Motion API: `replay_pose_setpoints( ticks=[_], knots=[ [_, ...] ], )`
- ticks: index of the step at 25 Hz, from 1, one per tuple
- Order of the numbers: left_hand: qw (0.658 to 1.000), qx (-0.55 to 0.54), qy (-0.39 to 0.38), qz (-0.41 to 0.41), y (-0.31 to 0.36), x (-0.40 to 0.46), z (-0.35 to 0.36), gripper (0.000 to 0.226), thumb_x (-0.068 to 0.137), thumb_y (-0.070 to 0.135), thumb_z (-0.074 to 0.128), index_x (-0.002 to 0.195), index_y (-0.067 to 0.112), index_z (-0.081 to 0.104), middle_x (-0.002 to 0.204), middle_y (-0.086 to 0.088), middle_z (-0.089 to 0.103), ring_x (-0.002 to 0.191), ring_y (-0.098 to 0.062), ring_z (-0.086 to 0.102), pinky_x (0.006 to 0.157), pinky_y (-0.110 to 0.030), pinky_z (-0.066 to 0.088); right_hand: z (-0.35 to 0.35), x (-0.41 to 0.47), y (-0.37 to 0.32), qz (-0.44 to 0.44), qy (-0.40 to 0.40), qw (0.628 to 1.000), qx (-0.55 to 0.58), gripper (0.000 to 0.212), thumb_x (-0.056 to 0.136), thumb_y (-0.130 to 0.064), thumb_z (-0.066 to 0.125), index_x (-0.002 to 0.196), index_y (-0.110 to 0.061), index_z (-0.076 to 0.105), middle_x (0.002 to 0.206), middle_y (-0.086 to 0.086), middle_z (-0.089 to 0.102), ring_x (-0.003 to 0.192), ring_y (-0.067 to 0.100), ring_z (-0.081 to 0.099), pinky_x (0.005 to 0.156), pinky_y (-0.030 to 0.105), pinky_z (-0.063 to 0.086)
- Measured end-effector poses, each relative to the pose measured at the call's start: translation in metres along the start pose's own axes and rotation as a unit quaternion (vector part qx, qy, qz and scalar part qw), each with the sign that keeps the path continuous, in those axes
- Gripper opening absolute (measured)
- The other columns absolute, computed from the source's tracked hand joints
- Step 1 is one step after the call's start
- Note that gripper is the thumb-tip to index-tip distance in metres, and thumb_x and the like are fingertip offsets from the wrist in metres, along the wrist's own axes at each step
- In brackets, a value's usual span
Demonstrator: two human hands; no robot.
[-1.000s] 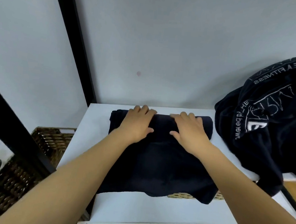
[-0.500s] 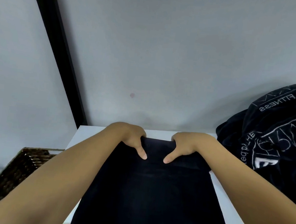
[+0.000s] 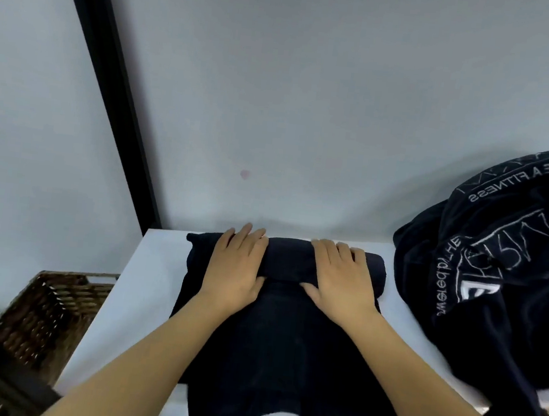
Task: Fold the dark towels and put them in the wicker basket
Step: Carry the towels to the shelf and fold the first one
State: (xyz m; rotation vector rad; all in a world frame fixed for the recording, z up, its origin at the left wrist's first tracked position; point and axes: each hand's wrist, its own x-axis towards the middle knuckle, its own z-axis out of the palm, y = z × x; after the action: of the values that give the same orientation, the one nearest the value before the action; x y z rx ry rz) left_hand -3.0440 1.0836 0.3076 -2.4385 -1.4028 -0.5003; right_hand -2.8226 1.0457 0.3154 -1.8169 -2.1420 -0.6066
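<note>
Left hand (image 3: 234,268) and right hand (image 3: 343,279) press flat, fingers straight, on the dark towel (image 3: 282,344), its rolled far end lying left-right across the desk (image 3: 143,278)

Both bare forearms reach forward side by side. The left hand (image 3: 237,270) and right hand (image 3: 343,278) lie palm down, fingers (image 3: 336,250) straight and together, thumbs angled inward toward each other.
</note>
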Motion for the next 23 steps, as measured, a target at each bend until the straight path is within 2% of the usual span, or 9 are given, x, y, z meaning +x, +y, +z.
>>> replay_pose_setpoints(
  ticks=[4,6,8,10,12,14,17,20,23],
  knots=[
    [0.995,-0.060,0.080,0.005,0.018,-0.051,-0.010,0.052,0.092,0.036,0.050,0.136,0.009,0.055,0.151,-0.007,0.048,0.142,-0.028,0.041,0.117,-0.048,0.025,-0.018,-0.046,-0.010,0.039,-0.066,0.989,0.130,0.067,0.098,-0.055,0.044,0.155,-0.021,0.031,0.158,0.003,0.034,0.147,0.029,0.025,0.121,0.047,0.013],
    [0.992,-0.060,0.110,0.011,0.028,-0.069,-0.016,0.038,0.096,0.032,0.046,0.124,0.013,0.063,0.139,-0.005,0.058,0.128,-0.030,0.052,0.102,-0.046,0.035,-0.032,-0.063,-0.009,0.051,-0.069,0.979,0.184,0.055,0.101,-0.053,0.036,0.150,-0.028,0.040,0.154,0.000,0.040,0.143,0.027,0.029,0.116,0.043,0.015],
    [0.991,-0.058,0.111,0.038,0.025,-0.065,-0.031,0.025,0.096,0.030,0.050,0.109,0.015,0.066,0.118,-0.004,0.064,0.103,-0.031,0.057,0.083,-0.043,0.042,-0.046,-0.063,-0.002,0.026,-0.043,0.984,0.170,0.052,0.098,-0.056,0.041,0.138,-0.026,0.055,0.132,-0.002,0.054,0.120,0.026,0.046,0.102,0.041,0.029],
    [0.993,-0.095,0.026,0.060,0.010,-0.043,-0.054,0.025,0.094,0.034,0.061,0.112,0.017,0.063,0.112,-0.002,0.059,0.098,-0.028,0.052,0.085,-0.043,0.045,-0.062,-0.045,0.009,-0.007,-0.088,0.984,0.153,0.058,0.091,-0.059,0.056,0.137,-0.024,0.055,0.120,-0.003,0.054,0.109,0.024,0.047,0.098,0.040,0.037],
    [0.983,-0.110,-0.138,0.050,-0.006,-0.016,-0.076,0.052,0.091,0.045,0.067,0.136,0.022,0.052,0.131,0.000,0.050,0.118,-0.025,0.045,0.103,-0.041,0.040,-0.070,-0.019,0.018,-0.040,-0.179,0.977,0.105,0.076,0.085,-0.065,0.063,0.146,-0.025,0.044,0.123,-0.001,0.050,0.112,0.023,0.044,0.101,0.038,0.037],
    [0.961,-0.046,-0.271,0.034,-0.013,0.007,-0.085,0.075,0.085,0.054,0.070,0.148,0.027,0.038,0.143,0.000,0.043,0.131,-0.026,0.034,0.110,-0.041,0.032,-0.069,0.003,0.023,-0.071,-0.243,0.966,0.054,0.075,0.081,-0.070,0.064,0.141,-0.029,0.044,0.122,0.000,0.043,0.111,0.023,0.039,0.100,0.037,0.035],
    [0.902,-0.107,-0.413,-0.062,-0.018,0.044,-0.090,0.076,0.073,0.055,0.080,0.135,0.039,0.040,0.132,0.006,0.053,0.119,-0.026,0.042,0.087,-0.041,0.044,-0.064,0.032,0.026,-0.071,-0.309,0.945,0.076,0.059,0.073,-0.068,0.071,0.110,-0.032,0.042,0.109,-0.005,0.040,0.100,0.023,0.040,0.093,0.039,0.039],
    [0.857,-0.164,-0.478,-0.101,-0.023,0.071,-0.089,0.090,0.058,0.063,0.086,0.135,0.039,0.048,0.136,0.012,0.055,0.117,-0.020,0.057,0.095,-0.041,0.051,-0.060,0.039,0.021,-0.128,-0.290,0.948,0.033,0.057,0.074,-0.060,0.072,0.105,-0.028,0.037,0.101,-0.005,0.040,0.090,0.022,0.045,0.082,0.038,0.041],
    [0.868,-0.154,-0.464,-0.085,-0.027,0.074,-0.077,0.071,0.059,0.065,0.084,0.117,0.031,0.060,0.117,0.012,0.064,0.101,-0.015,0.064,0.091,-0.039,0.054,-0.050,0.036,0.025,-0.172,-0.218,0.961,0.014,0.055,0.075,-0.060,0.067,0.104,-0.025,0.037,0.095,-0.008,0.035,0.085,0.018,0.041,0.076,0.036,0.038]
  ],
)
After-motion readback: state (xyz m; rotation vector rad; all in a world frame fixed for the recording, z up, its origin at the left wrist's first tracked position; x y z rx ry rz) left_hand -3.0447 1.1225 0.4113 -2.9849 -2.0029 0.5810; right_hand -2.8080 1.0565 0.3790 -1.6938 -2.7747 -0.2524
